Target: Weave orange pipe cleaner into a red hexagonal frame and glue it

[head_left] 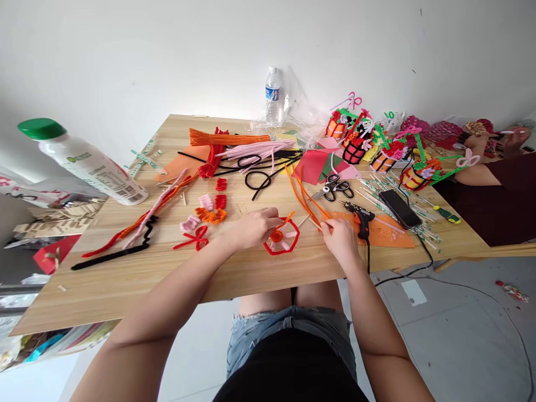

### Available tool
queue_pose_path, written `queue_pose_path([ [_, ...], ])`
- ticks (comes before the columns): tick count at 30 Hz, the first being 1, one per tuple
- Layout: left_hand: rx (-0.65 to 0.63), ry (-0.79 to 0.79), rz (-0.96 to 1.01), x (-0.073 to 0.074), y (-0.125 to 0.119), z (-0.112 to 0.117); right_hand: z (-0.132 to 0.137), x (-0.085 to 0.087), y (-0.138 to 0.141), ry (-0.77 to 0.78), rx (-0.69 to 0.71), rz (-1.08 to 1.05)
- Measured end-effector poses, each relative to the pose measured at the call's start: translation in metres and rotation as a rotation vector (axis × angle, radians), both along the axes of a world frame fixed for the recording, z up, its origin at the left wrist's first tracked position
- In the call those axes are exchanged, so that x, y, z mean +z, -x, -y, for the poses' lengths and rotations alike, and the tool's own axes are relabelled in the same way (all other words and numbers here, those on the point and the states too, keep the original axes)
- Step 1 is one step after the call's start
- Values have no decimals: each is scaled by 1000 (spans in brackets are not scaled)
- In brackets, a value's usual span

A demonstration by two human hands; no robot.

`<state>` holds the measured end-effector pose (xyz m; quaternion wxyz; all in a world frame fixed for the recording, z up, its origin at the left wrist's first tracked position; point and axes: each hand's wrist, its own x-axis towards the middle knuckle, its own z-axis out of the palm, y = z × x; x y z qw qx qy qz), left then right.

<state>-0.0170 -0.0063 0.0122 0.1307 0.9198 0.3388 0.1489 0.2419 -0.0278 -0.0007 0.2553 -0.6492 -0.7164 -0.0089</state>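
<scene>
On the near part of the table lies a red pipe-cleaner hexagon (298, 237) with pink spokes and an orange coil (277, 235) at its middle. My left hand (257, 228) is closed in a pinch over its upper left side, and a short orange pipe cleaner (288, 218) sticks out from the fingertips. To the right, my right hand (341, 240) grips long, bent orange pipe cleaners (302, 192) that rise away from the fingers. Left of the hexagon lie a red pipe-cleaner bow (201, 239) and orange zigzag pieces (210, 216).
Scissors (333, 187), a glue gun (360, 216) with its cord and a phone (400, 208) lie to the right. Finished pipe-cleaner baskets (384, 159) stand behind them. A white bottle (90, 162) stands at left, a water bottle (272, 97) at back. Another person's arm (479, 175) is at right.
</scene>
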Motion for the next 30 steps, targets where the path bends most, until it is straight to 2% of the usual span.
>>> queue_pose_path([
  [2, -7, -5, -26, -1, 0, 0, -2, 11, 14, -125, 83, 34],
  [4, -6, -8, -31, -1, 0, -1, -3, 25, 32, -244, 288, 58],
  [5, -4, -8, -27, -1, 0, -1, -4, 30, 40, -241, 398, 104],
  [7, 1, -11, -19, -2, 0, -1, -6, 35, 54, -182, 507, 178],
  [12, 24, -2, 4, -5, 0, -1, -2, 26, 65, 3, 438, 321],
  [15, 25, 25, 39, -6, 1, -1, 9, 23, 63, 57, 458, 350],
  [24, 9, 39, 188, -8, -5, 2, 22, 30, 77, 284, 337, 380],
  [27, 102, 127, 258, -6, -4, 5, 24, 31, 81, 291, 319, 371],
  [30, 202, 325, 264, -4, -3, 6, 25, 31, 83, 295, 292, 360],
])
